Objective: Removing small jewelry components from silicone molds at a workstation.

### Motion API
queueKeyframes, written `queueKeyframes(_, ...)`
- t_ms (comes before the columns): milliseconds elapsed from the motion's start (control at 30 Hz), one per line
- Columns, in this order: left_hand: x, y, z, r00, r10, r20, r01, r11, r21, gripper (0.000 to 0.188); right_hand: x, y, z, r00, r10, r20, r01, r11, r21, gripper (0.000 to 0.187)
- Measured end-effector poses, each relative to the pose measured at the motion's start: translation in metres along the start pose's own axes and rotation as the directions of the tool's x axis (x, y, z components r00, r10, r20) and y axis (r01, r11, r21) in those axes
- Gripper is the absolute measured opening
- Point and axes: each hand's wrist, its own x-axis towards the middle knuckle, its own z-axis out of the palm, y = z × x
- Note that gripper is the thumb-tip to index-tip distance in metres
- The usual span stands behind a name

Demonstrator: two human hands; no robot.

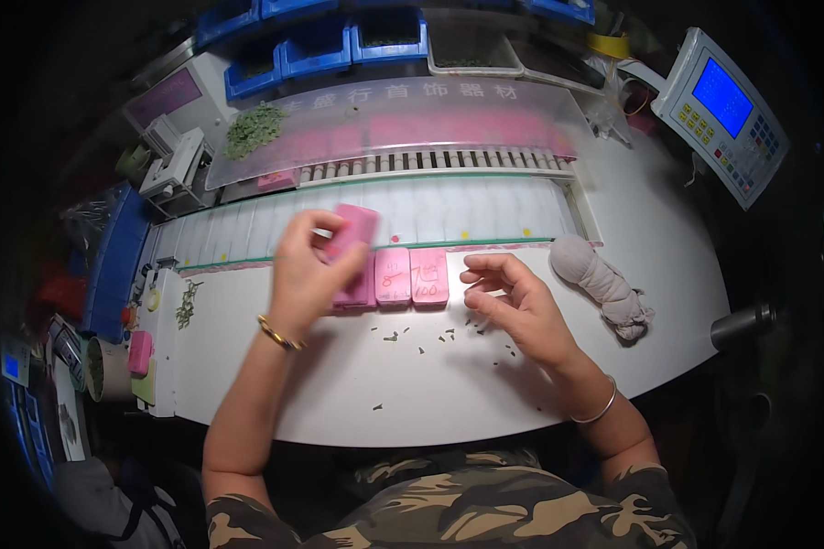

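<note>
My left hand (309, 265) is closed around a pink block (354, 229), which is tilted and slightly blurred above the white table. Under that hand stands another pink block (355, 291), partly hidden. To its right, two more pink blocks (393, 276) with red handwriting stand side by side. My right hand (508, 293) hovers just right of them, fingers curved and apart, holding nothing. Small dark green pieces (442, 337) lie scattered on the table in front of the blocks.
Behind the blocks runs a long white segmented tray (375, 215), with rollers and a clear cover (412, 119) beyond. A grey cloth bundle (600, 284) lies right. A control panel (723, 114) stands far right. Blue bins (316, 50) line the back; a small machine (181, 169) sits left.
</note>
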Motion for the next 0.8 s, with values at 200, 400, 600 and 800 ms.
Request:
queueKeyframes(200, 0.046, -0.12, -0.086, 0.958, 0.063, -0.28, 0.072, 0.892, 0.447, 0.034, 0.009, -0.001, -0.007, 0.985, -0.166, 0.045, 0.168, 0.869, -0.465, 0.059)
queueKeyframes(400, 0.068, -0.146, -0.099, 0.937, 0.061, -0.343, 0.141, 0.833, 0.535, 0.037, 0.032, 0.007, -0.001, 0.951, -0.23, 0.205, 0.308, 0.708, -0.635, 0.073)
queueKeyframes(600, 0.057, -0.115, -0.079, 0.94, 0.246, -0.236, -0.025, 0.741, 0.671, 0.037, 0.051, 0.031, 0.017, 0.929, -0.26, 0.262, 0.367, 0.58, -0.728, 0.08)
queueKeyframes(800, -0.005, 0.001, -0.017, 0.939, 0.343, -0.013, -0.326, 0.904, 0.275, 0.052, 0.048, 0.025, 0.021, 0.886, -0.375, 0.274, 0.447, 0.531, -0.719, 0.075)
